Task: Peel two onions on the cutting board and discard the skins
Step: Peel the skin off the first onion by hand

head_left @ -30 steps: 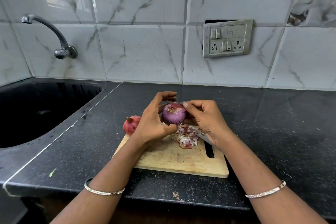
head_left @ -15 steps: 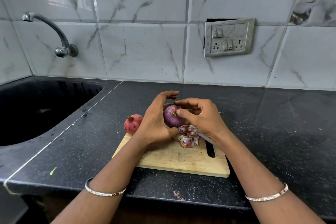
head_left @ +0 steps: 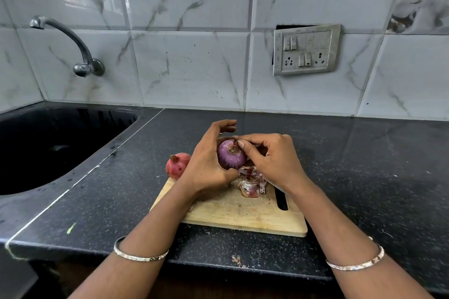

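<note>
Starting up close, a thin silver bangle is sitting on each wrist, over the edge of the speckled black stone counter. The pale wooden cutting board is lying on that counter, with a little heap of pink-white papery onion skins sitting toward its far side. Just above the heap, the left hand is cupping the round purple onion, thumb curling underneath and forefinger sticking up free. The right hand is pinching at the onion's top with thumb and forefinger. A second ago it was off to the right, and now it's crowding over the top. The reddish unpeeled onion is staying put at the board's far left corner. Further back, the black sink, curved steel tap and grey switch plate are sitting against the marble-look tiles.
</note>
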A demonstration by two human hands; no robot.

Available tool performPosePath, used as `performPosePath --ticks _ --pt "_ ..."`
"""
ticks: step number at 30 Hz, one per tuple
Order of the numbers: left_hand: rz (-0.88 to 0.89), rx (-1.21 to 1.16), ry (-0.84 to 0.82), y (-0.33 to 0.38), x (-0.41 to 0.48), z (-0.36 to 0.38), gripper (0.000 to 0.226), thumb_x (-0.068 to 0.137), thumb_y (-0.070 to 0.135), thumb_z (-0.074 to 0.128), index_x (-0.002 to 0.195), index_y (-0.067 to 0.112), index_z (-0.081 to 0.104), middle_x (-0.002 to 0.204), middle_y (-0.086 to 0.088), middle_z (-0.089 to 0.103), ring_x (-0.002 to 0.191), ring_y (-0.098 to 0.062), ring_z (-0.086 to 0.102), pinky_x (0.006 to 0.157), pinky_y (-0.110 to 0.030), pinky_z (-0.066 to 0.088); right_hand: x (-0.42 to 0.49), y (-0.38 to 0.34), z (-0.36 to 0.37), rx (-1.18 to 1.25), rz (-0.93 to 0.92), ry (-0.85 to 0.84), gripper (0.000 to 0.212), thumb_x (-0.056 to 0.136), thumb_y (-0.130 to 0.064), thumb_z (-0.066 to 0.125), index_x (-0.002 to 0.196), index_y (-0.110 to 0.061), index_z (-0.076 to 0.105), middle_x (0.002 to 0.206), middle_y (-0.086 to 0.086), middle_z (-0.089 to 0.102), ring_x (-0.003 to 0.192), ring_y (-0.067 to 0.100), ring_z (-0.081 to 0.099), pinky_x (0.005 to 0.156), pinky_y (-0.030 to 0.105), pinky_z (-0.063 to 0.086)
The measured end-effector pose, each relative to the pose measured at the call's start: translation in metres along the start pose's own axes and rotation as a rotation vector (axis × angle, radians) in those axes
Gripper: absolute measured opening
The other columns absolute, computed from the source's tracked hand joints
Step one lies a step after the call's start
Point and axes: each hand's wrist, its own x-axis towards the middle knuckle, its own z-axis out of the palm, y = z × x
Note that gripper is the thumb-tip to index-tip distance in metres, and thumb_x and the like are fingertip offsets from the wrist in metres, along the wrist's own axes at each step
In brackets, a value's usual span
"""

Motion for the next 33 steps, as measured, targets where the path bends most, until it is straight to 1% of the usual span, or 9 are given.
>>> performPosePath --ticks 4,8,11,16,18,21,24,30,33 --pt "-0.004 -0.012 -0.001 -0.001 -0.001 0.001 0.088 0.063 0.01 0.075 0.144 0.018 0.041 0.135 0.001 0.052 0.129 -0.014 0.057 0.103 -0.038 0.054 -0.003 -0.003 0.002 -0.162 -0.131 0.029 0.011 0.093 -0.018 0.07 0.099 -0.012 0.078 0.088 -0.003 0.077 0.079 0.009 0.071 0.073 0.03 0.06" --pt "-0.016 -0.008 0.01 -0.003 -0.001 0.002 0.087 0.062 0.011 0.073 0.143 0.02 0.042 0.136 0.003 0.051 0.129 -0.015 0.057 0.098 -0.041 0.057 -0.002 -0.001 0.004 -0.16 -0.062 0.075 0.01 0.097 -0.021 0.065 0.095 -0.011 0.069 0.08 -0.003 0.071 0.071 0.012 0.068 0.064 0.039 0.058" --pt "-0.05 0.038 -0.007 -0.006 -0.001 0.002 0.085 0.06 0.021 0.072 0.14 0.023 0.042 0.136 0.003 0.051 0.116 -0.014 0.064 0.093 -0.039 0.059 -0.001 0.0 0.004 -0.127 -0.033 0.125 0.011 0.098 -0.019 0.064 0.094 -0.01 0.066 0.076 -0.002 0.07 0.067 0.013 0.067 0.061 0.041 0.056" --pt "-0.107 0.095 0.011 -0.008 0.0 0.003 0.076 0.06 0.023 0.077 0.131 0.02 0.048 0.127 0.003 0.056 0.106 -0.004 0.063 0.086 -0.019 0.055 0.0 0.003 0.003 -0.064 0.04 0.188 0.011 0.1 -0.02 0.062 0.096 -0.01 0.064 0.075 0.0 0.068 0.067 0.015 0.069 0.057 0.042 0.06" --pt "-0.092 0.118 0.02 -0.009 0.001 0.003 0.073 0.063 0.022 0.082 0.129 0.021 0.051 0.123 0.004 0.057 0.107 -0.001 0.059 0.086 -0.014 0.052 0.0 0.002 0.003 0.001 0.088 0.212 0.011 0.101 -0.021 0.06 0.096 -0.011 0.063 0.077 0.001 0.069 0.064 0.014 0.071 0.054 0.038 0.06" --pt "-0.055 0.184 0.009 -0.01 0.0 0.004 0.067 0.068 0.027 0.083 0.128 0.025 0.053 0.122 0.008 0.056 0.108 -0.003 0.056 0.092 -0.021 0.051 -0.001 -0.002 0.0 0.125 0.197 0.237 0.013 0.102 -0.018 0.06 0.096 -0.007 0.061 0.08 0.005 0.07 0.058 0.008 0.072 0.049 0.025 0.056" --pt "-0.073 0.146 0.02 -0.007 -0.001 0.004 0.063 0.07 0.03 0.081 0.127 0.025 0.054 0.117 0.01 0.06 0.103 -0.004 0.061 0.089 -0.024 0.055 -0.001 -0.003 0.0 0.219 0.252 0.259 0.011 0.102 -0.015 0.06 0.097 -0.005 0.062 0.083 0.007 0.071 0.059 0.013 0.073 0.054 0.034 0.061" --pt "-0.107 0.037 0.081 -0.003 0.001 0.003 0.059 0.076 0.018 0.087 0.122 0.021 0.05 0.109 0.009 0.063 0.092 -0.002 0.067 0.076 -0.022 0.059 0.003 0.0 -0.003 0.374 0.432 0.348 0.009 0.102 -0.009 0.057 0.103 -0.001 0.06 0.094 0.018 0.071 0.066 0.021 0.076 0.056 0.03 0.061" --pt "-0.099 0.004 0.104 -0.003 0.0 0.001 0.06 0.074 0.015 0.088 0.118 0.022 0.047 0.109 0.002 0.064 0.089 -0.009 0.069 0.076 -0.029 0.061 0.005 0.007 -0.008 0.346 0.522 0.357 0.009 0.1 -0.008 0.057 0.099 -0.001 0.062 0.096 0.018 0.072 0.063 0.021 0.076 0.052 0.026 0.058"
